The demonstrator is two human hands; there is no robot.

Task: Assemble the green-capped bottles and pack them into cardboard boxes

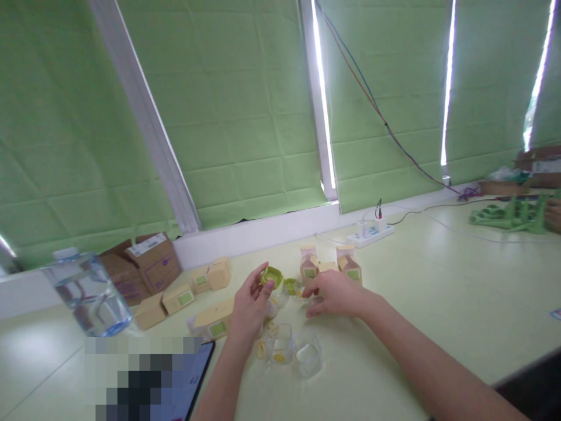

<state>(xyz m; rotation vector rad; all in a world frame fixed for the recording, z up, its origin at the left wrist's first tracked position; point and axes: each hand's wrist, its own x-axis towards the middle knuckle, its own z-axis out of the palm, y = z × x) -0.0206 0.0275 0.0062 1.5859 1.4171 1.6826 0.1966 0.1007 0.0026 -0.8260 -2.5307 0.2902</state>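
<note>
At the left of the bench [421,280] a water bottle [90,292] stands in front of an open carton [153,266]. Next come small boxes [177,297], then a longer box [214,320] partly hidden by the left arm; a tablet [199,377], partly pixelated, lies nearer. The left hand [254,301] has its grip closed on a green lid [272,278], thumb and fingers at the edges. Nearer than the lid are a labelled cup [280,345] and, just right of it, a plain cup [309,355], both clear. A second lid [290,286] is between the hands. The right hand [335,292] is at a small cup [300,288], fingers bent; whether its grip holds it, I cannot tell. Beyond are two tall boxes [309,269], then a power strip [371,235], and at far right green parts [508,216] beside another person's hand [553,215].
</note>
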